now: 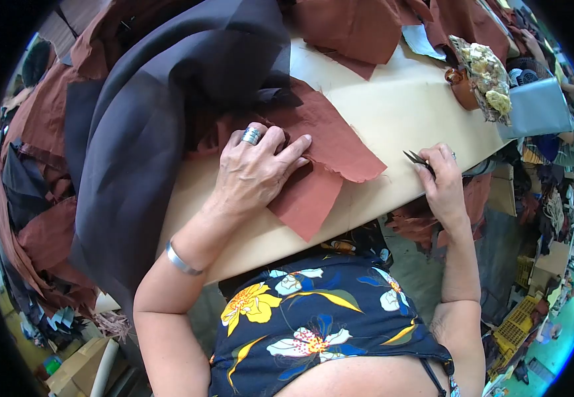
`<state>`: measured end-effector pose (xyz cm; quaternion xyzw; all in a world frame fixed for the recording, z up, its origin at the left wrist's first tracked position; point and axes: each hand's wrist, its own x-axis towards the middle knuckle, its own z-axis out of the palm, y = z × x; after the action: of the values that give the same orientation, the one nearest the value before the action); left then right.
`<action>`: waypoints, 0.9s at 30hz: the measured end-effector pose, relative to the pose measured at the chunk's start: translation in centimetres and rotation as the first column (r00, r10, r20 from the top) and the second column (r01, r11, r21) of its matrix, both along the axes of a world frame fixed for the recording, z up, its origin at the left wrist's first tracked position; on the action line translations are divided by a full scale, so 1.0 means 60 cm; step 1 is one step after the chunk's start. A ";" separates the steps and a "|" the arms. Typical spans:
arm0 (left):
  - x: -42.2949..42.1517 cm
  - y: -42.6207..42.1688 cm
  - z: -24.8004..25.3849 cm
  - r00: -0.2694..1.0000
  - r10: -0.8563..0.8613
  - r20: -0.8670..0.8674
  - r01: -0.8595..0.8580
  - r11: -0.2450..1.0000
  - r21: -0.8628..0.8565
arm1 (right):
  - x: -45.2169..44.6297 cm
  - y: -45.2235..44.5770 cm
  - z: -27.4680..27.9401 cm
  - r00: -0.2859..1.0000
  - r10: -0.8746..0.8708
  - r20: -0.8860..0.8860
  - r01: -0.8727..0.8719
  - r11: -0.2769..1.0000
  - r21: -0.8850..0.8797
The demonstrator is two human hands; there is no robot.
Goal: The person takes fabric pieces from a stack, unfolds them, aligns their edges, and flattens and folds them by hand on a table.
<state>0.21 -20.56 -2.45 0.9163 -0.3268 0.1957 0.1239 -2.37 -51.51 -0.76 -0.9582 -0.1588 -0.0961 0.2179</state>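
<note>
My left hand [255, 165], wearing a wide ring and a bracelet, rests on a rust-brown piece of fabric [333, 139]. Its fingers are curled into the cloth, and some fingertips are hidden in the folds. The fabric has frayed edges, and one flap [309, 204] hangs toward the table's near edge. In my right hand [442, 178] is a pair of small dark thread snips [418, 159], closed around by the fingers, with the pointed blades facing left. The snips are over the table, apart from the fabric.
A large dark cloth [141, 145] drapes over the left of the cream table [393, 99]. More rust-brown fabric [346, 30] lies at the back. On the right stand a brown cup-like container [462, 89], a crusty textured block [489, 76] and a grey box [539, 109]. Yellow crates [515, 324] sit below.
</note>
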 end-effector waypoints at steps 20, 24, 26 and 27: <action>-0.002 -0.001 0.000 1.000 -0.009 0.019 0.008 1.000 0.024 | -0.022 0.109 0.071 0.956 0.241 -0.169 -0.249 0.968 -0.024; -0.002 -0.001 -0.004 0.999 -0.017 0.028 0.017 1.000 0.003 | -0.018 0.120 0.068 0.959 0.251 -0.131 -0.250 0.968 0.032; -0.002 0.000 -0.004 0.999 -0.017 0.033 0.017 1.000 0.003 | -0.017 0.126 0.071 0.960 0.252 -0.125 -0.246 0.968 0.056; -0.002 0.000 -0.004 0.999 -0.017 0.035 0.017 1.000 0.002 | -0.015 0.125 0.073 0.956 0.257 -0.145 -0.255 0.966 0.032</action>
<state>0.09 -20.58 -2.70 0.9099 -0.3371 0.2104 0.1189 -3.28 -44.01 3.61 -0.9326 -0.2641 0.0029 0.2461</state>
